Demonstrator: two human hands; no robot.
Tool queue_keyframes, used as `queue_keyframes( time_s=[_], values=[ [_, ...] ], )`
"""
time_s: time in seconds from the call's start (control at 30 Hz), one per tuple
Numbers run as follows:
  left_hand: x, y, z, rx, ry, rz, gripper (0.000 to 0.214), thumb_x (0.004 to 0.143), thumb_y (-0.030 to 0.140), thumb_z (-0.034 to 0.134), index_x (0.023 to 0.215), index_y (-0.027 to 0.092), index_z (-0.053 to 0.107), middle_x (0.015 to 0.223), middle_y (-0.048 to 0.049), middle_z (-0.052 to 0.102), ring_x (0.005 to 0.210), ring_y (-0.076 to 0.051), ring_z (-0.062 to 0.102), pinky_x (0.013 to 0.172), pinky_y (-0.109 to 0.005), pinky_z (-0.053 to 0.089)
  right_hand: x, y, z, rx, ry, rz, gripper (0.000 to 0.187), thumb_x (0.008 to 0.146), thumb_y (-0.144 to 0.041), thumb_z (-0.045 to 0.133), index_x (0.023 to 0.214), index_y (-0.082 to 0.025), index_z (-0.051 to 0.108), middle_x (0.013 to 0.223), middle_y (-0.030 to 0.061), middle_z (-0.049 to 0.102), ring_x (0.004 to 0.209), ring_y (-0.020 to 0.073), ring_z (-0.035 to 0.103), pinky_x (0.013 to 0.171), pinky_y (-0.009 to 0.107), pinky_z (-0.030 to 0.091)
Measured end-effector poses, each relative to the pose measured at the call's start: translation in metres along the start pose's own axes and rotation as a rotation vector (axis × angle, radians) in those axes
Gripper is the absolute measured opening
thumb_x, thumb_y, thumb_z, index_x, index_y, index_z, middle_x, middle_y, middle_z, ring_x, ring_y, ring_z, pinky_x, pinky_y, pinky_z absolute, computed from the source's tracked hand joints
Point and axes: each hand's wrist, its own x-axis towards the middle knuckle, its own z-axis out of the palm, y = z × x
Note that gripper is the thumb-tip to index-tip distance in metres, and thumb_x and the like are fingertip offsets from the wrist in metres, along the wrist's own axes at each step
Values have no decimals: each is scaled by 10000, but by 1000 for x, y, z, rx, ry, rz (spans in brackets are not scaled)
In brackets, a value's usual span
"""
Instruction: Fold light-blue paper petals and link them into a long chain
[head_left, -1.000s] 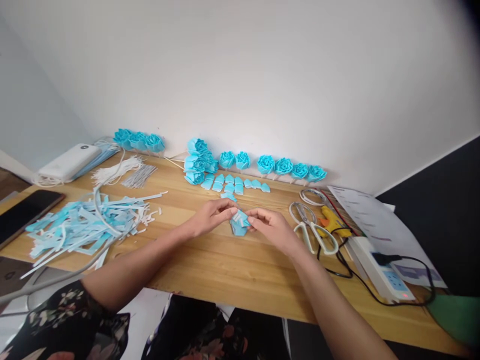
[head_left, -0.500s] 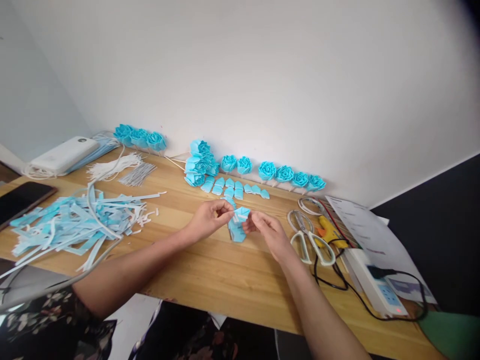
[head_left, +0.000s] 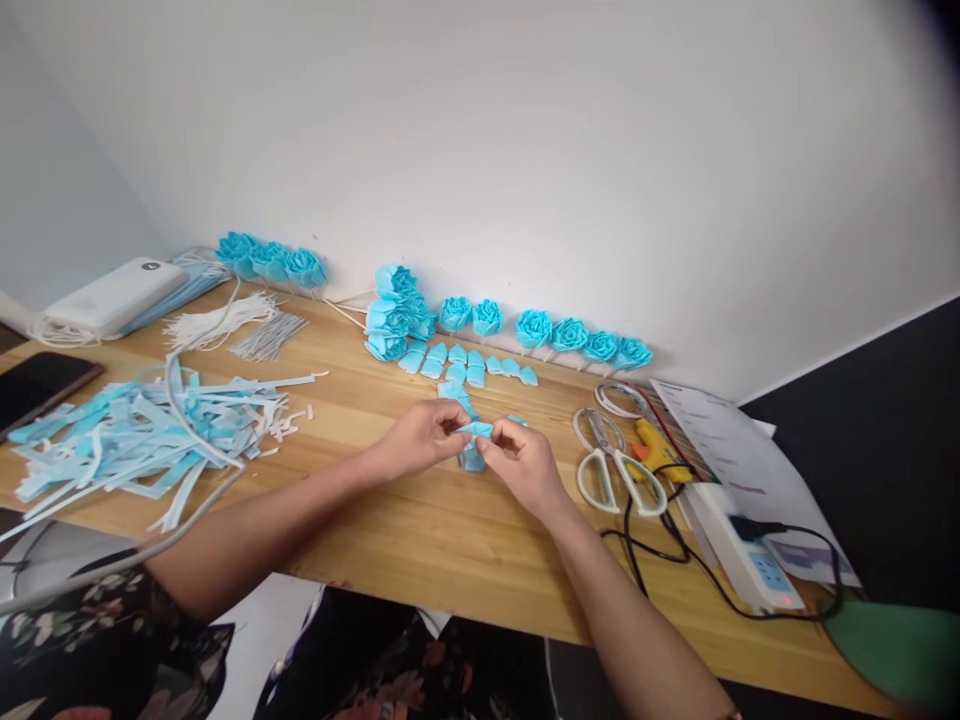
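Observation:
My left hand (head_left: 421, 438) and my right hand (head_left: 523, 463) meet over the middle of the wooden table (head_left: 420, 540). Both pinch a small folded light-blue piece (head_left: 475, 430) between fingertips. More blue pieces (head_left: 472, 459) lie just under it on the table. Beyond my hands sits a row of small folded blue petals (head_left: 465, 364). Along the wall stand finished blue roses (head_left: 570, 335), with a cluster of blue roses (head_left: 394, 310) further left.
A heap of cut blue and white strips (head_left: 142, 430) lies at left, with white elastic loops (head_left: 217, 325), a power bank (head_left: 105, 297) and a phone (head_left: 37, 380). Scissors (head_left: 611, 462), a yellow glue gun (head_left: 656, 448), a power strip (head_left: 742, 560) with black cable and papers (head_left: 720, 430) are at right.
My hands have closed in on the blue piece, which now looks folded flatter and narrower between the fingertips. The view has shifted slightly.

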Motion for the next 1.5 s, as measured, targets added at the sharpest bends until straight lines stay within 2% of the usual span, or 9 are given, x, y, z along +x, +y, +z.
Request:
queue_keyframes(
  time_s=[0.17,0.27,0.4,0.5,0.8,0.93,1.07,1.3,1.5],
  values=[
    [1,-3,-4,-152,-70,-83,205,775,332,581,738,130,587,694,-3,565,676,-120,491,653,-244,395,0,4,-1,187,-88,93,225,797,-305,562,612,-190,506,573,-29,537,542,109,483,531,228,377],
    [1,-2,-6,-225,-87,-111,233,775,360,587,749,129,582,720,-12,577,709,-128,509,679,-253,399,1,8,-2,355,-127,155,201,795,-339,586,664,-187,581,637,0,626,611,144,580,616,266,462],
    [1,-3,-7,-317,-50,-141,249,759,375,618,759,132,565,754,-17,592,733,-133,535,720,-267,409,3,12,-5,538,-76,212,220,808,-389,604,861,-189,680,736,24,680,675,165,622,691,310,509],
    [2,-3,-8,-347,-26,-142,259,745,377,640,746,130,561,743,-13,593,724,-131,542,731,-273,417,4,15,-7,579,-41,206,254,826,-414,597,898,-191,693,767,30,685,670,156,617,677,299,512],
    [1,-4,-6,-314,-58,-138,258,758,379,630,774,126,584,759,-20,605,746,-138,555,743,-274,426,4,9,-6,542,-110,206,228,792,-408,649,769,-182,667,704,13,659,663,147,602,666,281,502],
    [2,-4,-6,-303,-34,-130,251,760,377,613,762,131,565,743,-12,586,720,-127,537,713,-262,422,5,10,-6,515,-3,175,209,805,-398,631,842,-195,657,724,4,647,656,140,591,649,272,505],
    [3,-3,-6,-159,75,-81,213,772,349,583,724,143,550,683,9,540,670,-113,484,645,-240,400,3,9,-6,338,108,96,189,820,-376,611,787,-193,648,720,11,647,659,144,595,633,260,497],
    [3,-5,-5,23,132,-27,175,788,306,544,701,154,540,641,24,506,628,-105,450,606,-227,380,-1,4,-5,69,99,-51,188,867,-323,542,857,-206,688,870,59,714,808,199,650,739,311,506],
    [2,-4,-4,38,122,-22,158,785,284,540,699,151,541,637,26,503,621,-102,451,602,-224,378,0,5,-4,20,116,-67,174,862,-302,552,872,-208,698,846,47,711,765,180,646,704,288,499]
  ],
)
